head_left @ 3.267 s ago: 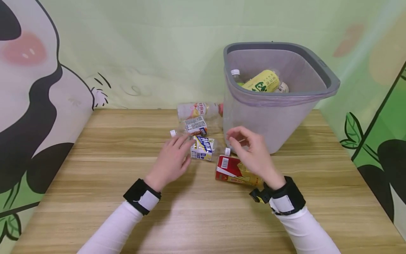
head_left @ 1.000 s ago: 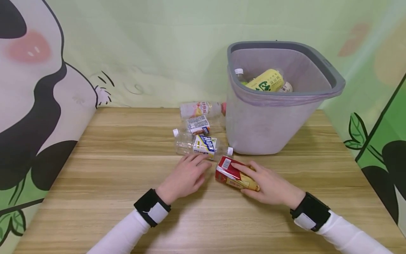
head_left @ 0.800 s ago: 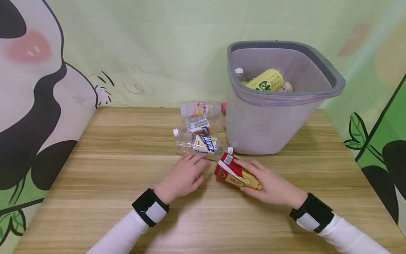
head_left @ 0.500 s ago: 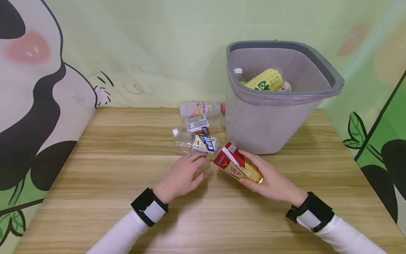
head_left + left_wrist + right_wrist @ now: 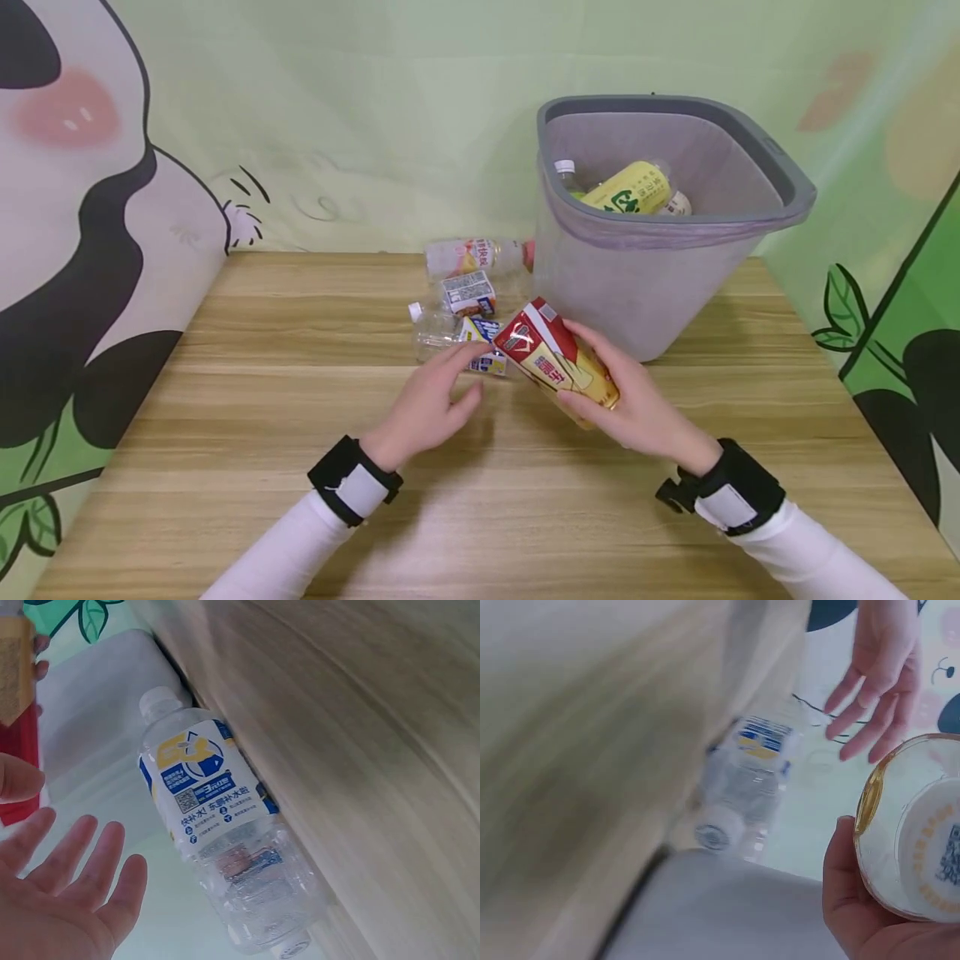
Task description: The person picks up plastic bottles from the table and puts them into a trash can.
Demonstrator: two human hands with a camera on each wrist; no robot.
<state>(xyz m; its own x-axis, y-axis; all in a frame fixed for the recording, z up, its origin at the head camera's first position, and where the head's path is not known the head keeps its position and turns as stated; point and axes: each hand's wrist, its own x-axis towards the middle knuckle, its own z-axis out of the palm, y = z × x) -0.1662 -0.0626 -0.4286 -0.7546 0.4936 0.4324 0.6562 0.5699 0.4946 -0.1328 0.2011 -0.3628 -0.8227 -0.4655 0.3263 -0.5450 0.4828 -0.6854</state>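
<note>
Right hand (image 5: 637, 408): comes in from the right, wrist low, palm facing inward. Grips a red-and-gold container (image 5: 551, 354) near its gold end, thumb along the near side, fingers on the far side. Container held above the table (image 5: 247, 433), tilted, red end pointing up and leftward in the head view, in front of the bin (image 5: 622, 283). Right wrist view: round end with a white disc and QR code faces the camera; thumb lies against its rim.

Left hand (image 5: 423, 408): empty; forearm angled in from lower left. Thumb set well apart from the fingers. Left wrist view: palm showing, fingers spread and slightly bent. Index fingertip close to the container's red end; contact cannot be told.

Front bottle (image 5: 206, 780), blue-and-yellow label, lies on its side on the table below the container, partly covered by it in the head view. Left fingers apart from this bottle in the left wrist view. Middle bottle (image 5: 468, 292) lies just behind it; back bottle (image 5: 461, 258) behind that, pink cap beside the bin.

Bin: upright, grey rim, yellow can (image 5: 637, 187) and white-capped bottle (image 5: 566, 175) inside. Both wrists carry black bands (image 5: 352, 479) over white sleeves (image 5: 277, 542).
</note>
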